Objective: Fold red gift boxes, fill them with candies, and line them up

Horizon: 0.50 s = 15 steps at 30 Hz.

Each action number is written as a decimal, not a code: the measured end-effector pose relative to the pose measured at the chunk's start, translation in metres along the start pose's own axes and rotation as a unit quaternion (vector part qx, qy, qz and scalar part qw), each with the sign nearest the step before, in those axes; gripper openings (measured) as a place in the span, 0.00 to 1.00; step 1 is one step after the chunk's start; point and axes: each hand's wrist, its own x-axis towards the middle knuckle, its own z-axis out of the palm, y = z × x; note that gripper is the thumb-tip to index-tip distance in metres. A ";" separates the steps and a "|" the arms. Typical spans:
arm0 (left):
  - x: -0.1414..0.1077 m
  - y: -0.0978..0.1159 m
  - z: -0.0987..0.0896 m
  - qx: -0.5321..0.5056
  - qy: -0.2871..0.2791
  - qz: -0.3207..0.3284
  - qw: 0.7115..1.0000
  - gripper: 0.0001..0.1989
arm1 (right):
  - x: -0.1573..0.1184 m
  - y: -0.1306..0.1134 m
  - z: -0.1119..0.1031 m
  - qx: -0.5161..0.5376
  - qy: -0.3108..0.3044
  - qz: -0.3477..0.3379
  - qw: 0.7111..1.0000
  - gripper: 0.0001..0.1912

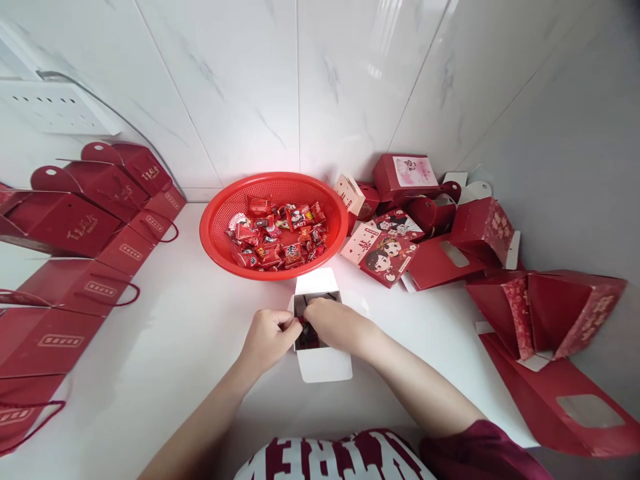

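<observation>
A small box [325,365] with white inner flaps folded out stands open on the white tabletop, with dark and red wrapped pieces inside. My left hand [270,339] is closed at the box's left edge, thumb and fingers pinching its wall. From the right, my right hand [340,325] reaches into the opening with its fingers curled down; the fingertips and anything between them are hidden. Just behind the box sits a red plastic basket [213,243] holding several red-wrapped candies [270,253].
Red gift boxes with cord handles [65,340] line the left side. To the right lies a pile of red and pink boxes [433,260], with open red cartons [555,393] nearer the front. A tiled wall [250,87] rises behind; a socket panel [55,107] is at the upper left.
</observation>
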 end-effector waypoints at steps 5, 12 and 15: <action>0.001 -0.002 0.001 -0.032 0.004 0.003 0.999 0.18 | 0.003 -0.005 0.002 -0.016 -0.006 0.023 1.000 0.14; 0.002 -0.007 0.002 -0.048 0.007 -0.004 0.999 0.18 | -0.002 -0.003 -0.005 -0.037 -0.007 -0.012 0.999 0.14; 0.001 -0.006 0.003 -0.055 0.003 -0.005 0.998 0.18 | 0.003 0.001 0.001 -0.027 -0.020 -0.058 0.998 0.11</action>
